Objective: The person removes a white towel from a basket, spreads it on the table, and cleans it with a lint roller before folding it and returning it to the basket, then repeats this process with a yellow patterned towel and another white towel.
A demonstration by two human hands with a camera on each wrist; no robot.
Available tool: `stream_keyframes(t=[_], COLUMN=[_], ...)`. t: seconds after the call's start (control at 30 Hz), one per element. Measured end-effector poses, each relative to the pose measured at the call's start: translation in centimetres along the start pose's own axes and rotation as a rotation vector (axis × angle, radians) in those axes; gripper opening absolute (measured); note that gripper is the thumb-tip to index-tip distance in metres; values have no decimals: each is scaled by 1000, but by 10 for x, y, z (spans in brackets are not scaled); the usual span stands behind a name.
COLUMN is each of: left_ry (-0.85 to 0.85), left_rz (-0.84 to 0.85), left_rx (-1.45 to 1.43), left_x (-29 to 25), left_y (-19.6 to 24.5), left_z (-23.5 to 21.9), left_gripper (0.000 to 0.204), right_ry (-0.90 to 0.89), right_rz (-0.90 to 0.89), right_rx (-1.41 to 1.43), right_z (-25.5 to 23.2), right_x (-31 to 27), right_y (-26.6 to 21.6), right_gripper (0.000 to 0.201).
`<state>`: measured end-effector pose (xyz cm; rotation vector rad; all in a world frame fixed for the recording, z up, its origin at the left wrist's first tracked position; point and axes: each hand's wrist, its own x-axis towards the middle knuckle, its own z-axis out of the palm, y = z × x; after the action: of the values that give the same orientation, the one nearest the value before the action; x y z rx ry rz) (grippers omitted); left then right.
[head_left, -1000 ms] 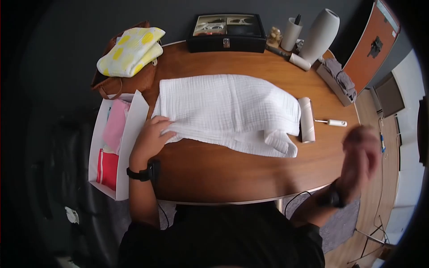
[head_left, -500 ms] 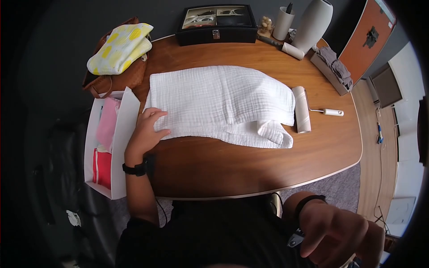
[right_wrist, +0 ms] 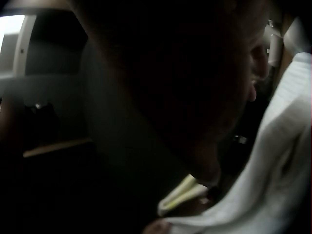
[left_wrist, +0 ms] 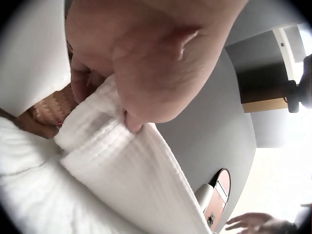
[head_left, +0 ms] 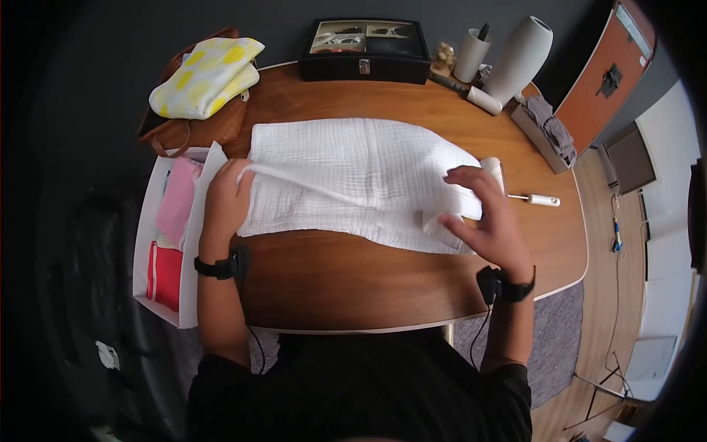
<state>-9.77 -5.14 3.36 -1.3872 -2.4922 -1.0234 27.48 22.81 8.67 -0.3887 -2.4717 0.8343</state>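
White cloth (head_left: 324, 151) pinched in left hand (head_left: 225, 200); right hand (head_left: 495, 225) spread, cloth contact unclear.

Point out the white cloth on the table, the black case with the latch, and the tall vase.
White cloth (head_left: 317, 140): head view, flat part near its far edge.
Black case (head_left: 331, 71): head view, front wall, beside the latch.
Tall vase (head_left: 520, 59): head view, middle of its body.

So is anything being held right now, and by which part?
The left hand pinches the white muslin cloth by a raised edge at its left end. The right hand is open over the other end, with no visible hold.
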Motion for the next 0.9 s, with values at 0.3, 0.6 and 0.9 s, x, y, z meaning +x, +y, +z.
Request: stream_keyframes(t=[0.3,0.6,0.9], left_ry=[261,435,639], left_rz=[137,269,311], left_rx=[-49,-48,-224], left_x=[56,94,95], left_y=[51,101,111], left_z=[-46,-114,-198], left_gripper=[21,21,27], right_ry=[21,310,712], right_rz=[55,305,26], right_rx=[-449,307,-441], right_z=[31,-14,-132], right_x=[8,42,56], right_y=[39,77,-41], right_gripper=[44,21,21])
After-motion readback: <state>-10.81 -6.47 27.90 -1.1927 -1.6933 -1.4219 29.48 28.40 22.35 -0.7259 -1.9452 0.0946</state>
